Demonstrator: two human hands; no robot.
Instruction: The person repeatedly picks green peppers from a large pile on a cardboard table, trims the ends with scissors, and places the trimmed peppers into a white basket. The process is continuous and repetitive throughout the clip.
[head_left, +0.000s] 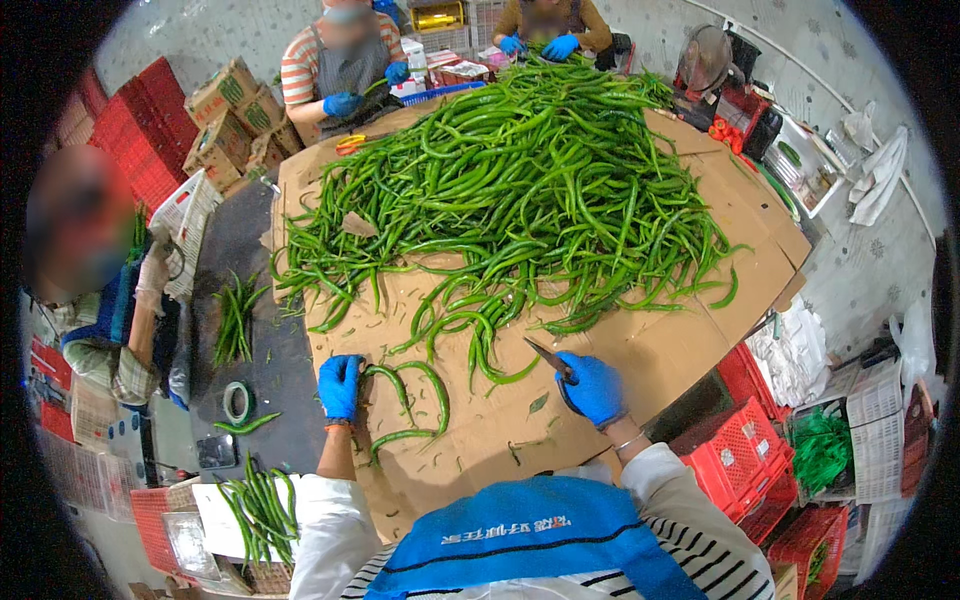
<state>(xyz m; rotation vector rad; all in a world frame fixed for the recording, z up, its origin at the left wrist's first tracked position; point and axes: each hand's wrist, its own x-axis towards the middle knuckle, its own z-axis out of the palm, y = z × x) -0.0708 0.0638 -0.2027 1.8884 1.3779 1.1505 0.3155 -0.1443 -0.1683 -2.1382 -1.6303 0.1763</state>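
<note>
Scissors (551, 360) with dark blades are held in my blue-gloved right hand (596, 390), pointing up and left over the cardboard (637, 367). At the cardboard's left edge is my left hand (340, 388), also in a blue glove, its fingers curled. One curved green chili pepper (397, 386) reaches these fingers with its stem end; whether they pinch it is hidden. Two more chili peppers (442, 401) lie just to its right. Beyond both hands spreads a large heap of long green chili peppers (510, 180). Cut stem bits (424, 414) are scattered between my hands.
A bunch of peppers (236, 319), a tape roll (238, 403) and a phone (217, 451) lie on the dark table (255, 225). Orange-handled scissors (350, 144) rest by the heap. Red crates (739, 457) stand at right. Three people work around the table.
</note>
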